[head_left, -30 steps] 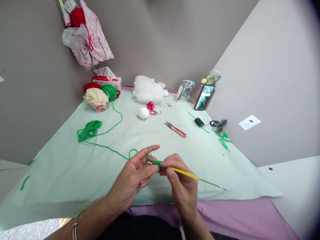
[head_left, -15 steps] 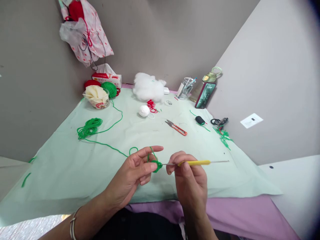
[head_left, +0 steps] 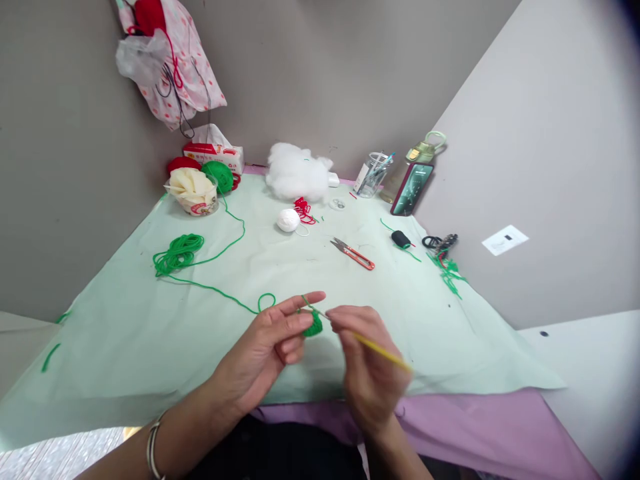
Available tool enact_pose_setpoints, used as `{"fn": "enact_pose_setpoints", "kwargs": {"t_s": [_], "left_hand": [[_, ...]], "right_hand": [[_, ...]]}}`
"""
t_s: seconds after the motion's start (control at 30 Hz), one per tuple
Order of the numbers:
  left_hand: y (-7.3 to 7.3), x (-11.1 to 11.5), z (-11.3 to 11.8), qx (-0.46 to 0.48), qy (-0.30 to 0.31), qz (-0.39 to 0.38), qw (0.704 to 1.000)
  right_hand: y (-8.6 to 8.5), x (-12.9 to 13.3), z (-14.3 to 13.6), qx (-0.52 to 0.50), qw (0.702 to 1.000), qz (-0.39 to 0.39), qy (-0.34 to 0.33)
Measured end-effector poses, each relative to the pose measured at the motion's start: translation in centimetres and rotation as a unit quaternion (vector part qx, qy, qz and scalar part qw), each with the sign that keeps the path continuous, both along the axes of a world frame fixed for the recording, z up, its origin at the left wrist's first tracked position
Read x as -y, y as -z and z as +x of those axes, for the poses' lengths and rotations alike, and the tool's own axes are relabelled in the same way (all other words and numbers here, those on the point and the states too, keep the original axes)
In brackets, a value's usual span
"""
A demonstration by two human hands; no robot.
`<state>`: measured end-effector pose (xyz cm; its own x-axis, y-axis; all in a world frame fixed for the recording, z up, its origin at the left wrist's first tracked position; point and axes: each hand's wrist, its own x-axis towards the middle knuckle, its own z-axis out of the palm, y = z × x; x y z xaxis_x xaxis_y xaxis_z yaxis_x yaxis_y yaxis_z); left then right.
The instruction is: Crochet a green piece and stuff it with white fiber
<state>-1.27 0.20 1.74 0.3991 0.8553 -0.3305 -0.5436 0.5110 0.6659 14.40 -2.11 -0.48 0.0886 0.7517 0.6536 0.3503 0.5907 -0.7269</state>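
Between thumb and fingers, my left hand [head_left: 273, 337] pinches a small green crochet piece [head_left: 314, 325]. Its index finger is stretched out with green yarn [head_left: 215, 289] looped over it, and that strand runs back to a loose coil [head_left: 181, 255] on the left of the table. My right hand [head_left: 373, 360] is closed round a crochet hook [head_left: 383, 351] with a yellow handle, tilted down to the right and blurred by motion. The hook's metal tip reaches the top edge of the green piece; whether it sits inside a stitch I cannot tell.
Orange thread snips [head_left: 353, 254] lie beyond my hands. Farther back are a white yarn ball [head_left: 289, 221], red yarn [head_left: 303, 211], white stuffing [head_left: 297, 173], a glass jar [head_left: 373, 177] and a phone [head_left: 413, 190] against a bottle. A tub [head_left: 193, 193] and green ball [head_left: 219, 177] stand back left.
The crochet hook has turned from level to slanting, its handle end dropping toward me. My right hand has rotated with it. The green piece has tilted slightly in my left fingers.
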Motion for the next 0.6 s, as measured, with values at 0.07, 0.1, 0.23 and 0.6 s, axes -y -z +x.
{"fn": "enact_pose_setpoints", "kwargs": {"t_s": [0.07,0.1,0.23,0.6], "left_hand": [[-0.03,-0.17,-0.14,0.002,-0.007,0.010,1.000],[-0.02,-0.17,-0.13,-0.007,-0.011,0.029,0.999],[0.19,0.20,0.11,-0.079,-0.003,0.122,0.989],[0.46,0.24,-0.54,-0.161,-0.005,0.161,0.974]], "right_hand": [[-0.44,-0.21,0.18,-0.109,0.992,-0.060,-0.027],[-0.59,-0.30,0.19,-0.147,0.985,-0.081,-0.044],[-0.51,-0.41,0.01,-0.152,0.977,-0.121,-0.091],[-0.61,-0.29,0.96,-0.193,0.963,-0.158,-0.100]]}}
